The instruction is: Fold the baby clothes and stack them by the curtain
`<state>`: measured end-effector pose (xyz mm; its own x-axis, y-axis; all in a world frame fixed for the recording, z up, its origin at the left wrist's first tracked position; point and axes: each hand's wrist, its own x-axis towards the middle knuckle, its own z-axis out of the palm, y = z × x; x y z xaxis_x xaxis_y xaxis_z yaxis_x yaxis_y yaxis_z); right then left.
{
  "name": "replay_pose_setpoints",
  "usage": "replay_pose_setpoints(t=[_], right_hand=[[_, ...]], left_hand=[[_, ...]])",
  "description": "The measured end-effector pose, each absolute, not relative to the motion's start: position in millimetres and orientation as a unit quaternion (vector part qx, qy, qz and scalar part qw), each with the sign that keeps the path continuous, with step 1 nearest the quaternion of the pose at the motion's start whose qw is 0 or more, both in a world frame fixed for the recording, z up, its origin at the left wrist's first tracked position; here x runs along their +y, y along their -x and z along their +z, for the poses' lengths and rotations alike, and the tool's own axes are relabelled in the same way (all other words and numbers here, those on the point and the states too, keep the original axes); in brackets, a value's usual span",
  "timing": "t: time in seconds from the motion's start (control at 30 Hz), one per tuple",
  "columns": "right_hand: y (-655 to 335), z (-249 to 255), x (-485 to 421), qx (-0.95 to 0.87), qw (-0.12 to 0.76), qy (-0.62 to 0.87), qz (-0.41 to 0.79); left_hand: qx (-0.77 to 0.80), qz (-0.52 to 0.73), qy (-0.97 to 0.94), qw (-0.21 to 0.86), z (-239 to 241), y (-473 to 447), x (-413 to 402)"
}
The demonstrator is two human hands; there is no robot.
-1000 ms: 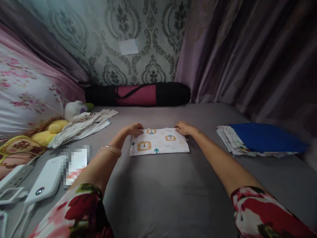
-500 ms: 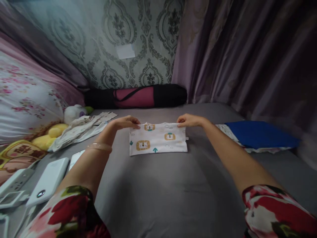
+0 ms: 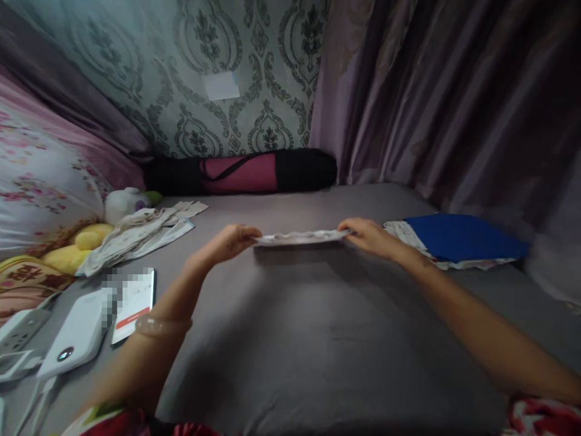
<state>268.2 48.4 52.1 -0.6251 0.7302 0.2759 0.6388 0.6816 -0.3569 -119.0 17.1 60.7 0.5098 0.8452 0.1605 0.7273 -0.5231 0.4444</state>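
A folded white cloth point(image 3: 302, 238) is held level just above the grey bed sheet, seen nearly edge-on, so its printed face is hidden. My left hand point(image 3: 231, 240) pinches its left end between thumb and fingers. At the other end my right hand point(image 3: 368, 235) grips the right corner the same way. Beneath the cloth a dark shadow falls on the sheet point(image 3: 290, 345).
Right of my hands lies a blue folded cloth point(image 3: 465, 236) on patterned ones. To the left are loose pale cloths point(image 3: 140, 233), a phone point(image 3: 134, 306), a white power bank point(image 3: 75, 333) and plush toys point(image 3: 68, 257). A black-and-pink long bag point(image 3: 242, 171) rests along the wall.
The cloth, earlier showing its lion-print face, has been lifted and tipped so that only its edge shows. Both hands keep their hold and have shifted slightly right.
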Motion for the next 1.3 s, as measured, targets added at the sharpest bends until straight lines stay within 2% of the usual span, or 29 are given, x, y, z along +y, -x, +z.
replay_pose_setpoints(t=[0.13, 0.23, 0.4, 0.5, 0.63, 0.87, 1.03, 1.3], right_hand=[[-275, -3, 7, -0.909, 0.179, 0.359, 0.115], [-276, -19, -13, -0.915, 0.17, 0.349, 0.111], [-274, -8, -25, -0.917, 0.145, 0.362, 0.087], [-259, 1, -20, -0.902, 0.144, 0.4, 0.074], [-211, 2, -2, -0.882, 0.176, 0.435, 0.039], [-139, -21, 22, -0.882, 0.094, 0.459, 0.049], [-142, -38, 25, -0.88, 0.077, 0.465, 0.061], [-141, -33, 28, -0.876, 0.061, 0.471, 0.086]], left_hand=[[0.433, 0.139, -0.879, 0.145, 17, 113, -26], [0.43, 0.138, -0.882, 0.135, -3, 113, -44], [0.444, 0.125, -0.877, 0.135, -8, 115, -58], [0.472, 0.164, -0.855, 0.138, -1, 108, -53], [0.517, 0.218, -0.825, 0.066, 4, 78, -27], [0.569, 0.059, -0.82, 0.01, -23, 22, 8], [0.592, 0.062, -0.803, 0.011, -42, 22, 10], [0.593, 0.08, -0.8, 0.028, -42, 25, 11]])
